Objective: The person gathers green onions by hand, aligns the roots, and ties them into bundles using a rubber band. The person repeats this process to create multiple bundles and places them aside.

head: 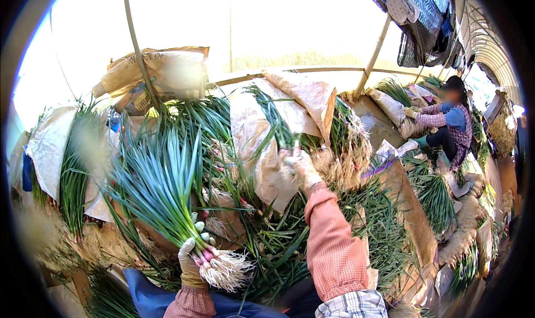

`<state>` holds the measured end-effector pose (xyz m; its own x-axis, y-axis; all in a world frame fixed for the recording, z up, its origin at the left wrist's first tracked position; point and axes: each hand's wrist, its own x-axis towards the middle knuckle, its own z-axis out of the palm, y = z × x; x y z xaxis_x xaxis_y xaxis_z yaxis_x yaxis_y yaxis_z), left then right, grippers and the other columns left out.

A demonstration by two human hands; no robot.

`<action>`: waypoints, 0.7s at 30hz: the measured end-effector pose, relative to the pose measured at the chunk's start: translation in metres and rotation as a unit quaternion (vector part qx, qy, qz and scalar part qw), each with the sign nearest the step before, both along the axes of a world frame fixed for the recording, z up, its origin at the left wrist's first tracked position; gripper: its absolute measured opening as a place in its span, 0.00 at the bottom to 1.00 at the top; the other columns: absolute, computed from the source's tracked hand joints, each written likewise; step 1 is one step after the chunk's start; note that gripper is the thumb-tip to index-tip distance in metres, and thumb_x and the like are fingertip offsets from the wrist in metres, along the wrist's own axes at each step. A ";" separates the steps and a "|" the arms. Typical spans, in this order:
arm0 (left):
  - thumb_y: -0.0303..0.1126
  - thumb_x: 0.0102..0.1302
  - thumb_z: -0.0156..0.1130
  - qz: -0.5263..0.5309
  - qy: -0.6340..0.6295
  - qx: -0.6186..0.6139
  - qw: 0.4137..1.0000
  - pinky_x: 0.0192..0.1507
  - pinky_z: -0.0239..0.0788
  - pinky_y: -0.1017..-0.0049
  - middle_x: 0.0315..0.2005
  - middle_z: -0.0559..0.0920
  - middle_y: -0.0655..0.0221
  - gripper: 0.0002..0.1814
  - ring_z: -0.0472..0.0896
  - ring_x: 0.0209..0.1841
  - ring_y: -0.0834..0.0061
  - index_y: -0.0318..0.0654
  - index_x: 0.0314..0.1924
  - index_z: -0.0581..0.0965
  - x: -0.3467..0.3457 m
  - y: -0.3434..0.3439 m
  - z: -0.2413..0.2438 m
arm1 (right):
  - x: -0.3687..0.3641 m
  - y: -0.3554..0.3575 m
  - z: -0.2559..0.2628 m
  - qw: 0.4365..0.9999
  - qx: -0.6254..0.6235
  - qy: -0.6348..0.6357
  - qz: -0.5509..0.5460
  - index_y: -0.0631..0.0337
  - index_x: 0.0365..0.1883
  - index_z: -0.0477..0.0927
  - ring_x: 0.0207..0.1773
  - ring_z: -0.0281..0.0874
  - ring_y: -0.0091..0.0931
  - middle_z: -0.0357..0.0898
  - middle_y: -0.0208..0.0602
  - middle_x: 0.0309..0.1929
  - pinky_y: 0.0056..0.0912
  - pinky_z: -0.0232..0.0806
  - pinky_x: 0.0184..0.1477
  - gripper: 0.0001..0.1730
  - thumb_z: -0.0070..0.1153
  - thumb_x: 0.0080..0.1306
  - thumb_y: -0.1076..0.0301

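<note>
My left hand [193,255], in a pale-coated work glove, grips a thick bunch of spring onions [167,196] just above the pinkish bulbs. Its green leaves fan up and away, and the white roots [225,270] hang toward the right. At the end of an outstretched red checked sleeve [334,238], my gloved right hand [304,167] is at the base of other spring onions [278,125] that lie between paper sheets. Blur hides whether its fingers are closed on them. Right beside it, a brown paper sheet [255,150] drapes over the heap.
Loose green leaves [271,247] litter the ground before me. More rooty onions [347,150] lie at the back, under paper. A brown board [413,213] stands to the right. Beyond it sits another person [455,121] in gloves. Tunnel frame poles [372,59] rise behind the heap.
</note>
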<state>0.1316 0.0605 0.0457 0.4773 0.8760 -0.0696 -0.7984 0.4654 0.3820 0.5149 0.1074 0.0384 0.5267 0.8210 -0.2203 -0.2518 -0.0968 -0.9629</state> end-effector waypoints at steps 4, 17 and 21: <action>0.29 0.64 0.56 0.023 -0.020 0.033 0.999 0.43 0.82 0.62 0.44 0.79 0.61 0.36 0.80 0.44 0.65 0.36 0.70 0.55 0.002 0.000 0.017 | -0.070 0.010 -0.046 0.977 0.164 0.098 0.098 0.65 0.54 0.71 0.43 0.73 0.24 0.75 0.35 0.43 0.29 0.70 0.48 0.13 0.43 0.75 0.70; 0.32 0.69 0.55 -0.016 -0.044 0.031 0.998 0.48 0.74 0.71 0.47 0.76 0.68 0.34 0.76 0.44 0.74 0.34 0.71 0.56 -0.006 -0.012 0.011 | -0.137 -0.047 -0.014 0.842 0.027 -0.536 0.064 0.62 0.53 0.78 0.47 0.81 0.39 0.82 0.44 0.46 0.36 0.72 0.50 0.19 0.58 0.63 0.71; 0.36 0.69 0.55 -0.043 -0.043 0.030 0.998 0.47 0.76 0.69 0.50 0.78 0.62 0.34 0.79 0.44 0.71 0.33 0.70 0.57 -0.013 -0.010 0.009 | -0.157 -0.039 0.014 0.764 -0.008 -0.643 0.046 0.61 0.50 0.79 0.46 0.80 0.42 0.82 0.47 0.41 0.41 0.70 0.47 0.18 0.59 0.63 0.64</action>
<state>0.1189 0.0509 0.0546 0.5534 0.8325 0.0267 -0.7870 0.5122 0.3438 0.3582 0.0687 0.0529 0.2567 0.8697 0.4215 0.9107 -0.0717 -0.4068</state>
